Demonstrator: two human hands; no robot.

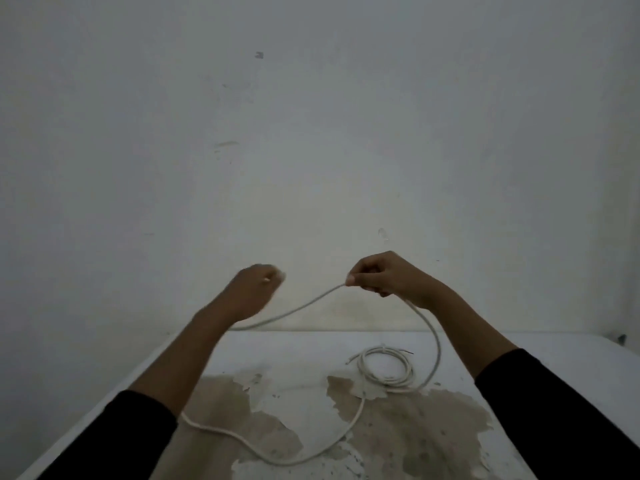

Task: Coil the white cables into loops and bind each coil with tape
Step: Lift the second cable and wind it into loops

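A long white cable (304, 306) stretches in the air between my two raised hands. My right hand (381, 275) pinches it between thumb and fingers. From there it drops in a curve to the table and trails toward the front. My left hand (254, 289) is closed into a fist and blurred; the cable runs behind its wrist, and its grip on the cable is hidden. A second white cable (386, 370) lies coiled in loops on the table below my right hand. No tape is in view.
The white table (311, 344) has worn, peeling brown patches near its front. A plain white wall (311, 133) stands right behind its far edge. The table's left edge runs diagonally by my left sleeve.
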